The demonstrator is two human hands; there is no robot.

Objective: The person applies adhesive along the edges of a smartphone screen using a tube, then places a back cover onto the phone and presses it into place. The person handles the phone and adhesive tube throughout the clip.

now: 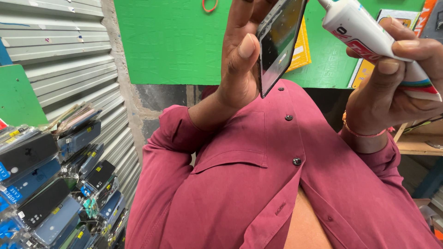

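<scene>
My left hand (237, 64) is raised in front of my chest and grips a thin dark phone screen panel (280, 39) by its edge, thumb pressed on the left side. The panel is tilted, its glassy face turned to the right. My right hand (392, 85) holds a white glue tube (369, 34) with red and coloured markings, fingers wrapped round its body. The tube's nozzle points up and left, close to the panel's top corner at the frame's upper edge. Both sleeves are maroon, and an orange thread band (357, 131) circles my right wrist.
My maroon buttoned shirt (249, 184) fills the lower middle. Several packaged phone cases (50, 184) hang at the left before a grey corrugated shutter (64, 50). A green board (175, 41) stands behind, with a yellow packet (301, 48) and a wooden shelf (417, 143) at the right.
</scene>
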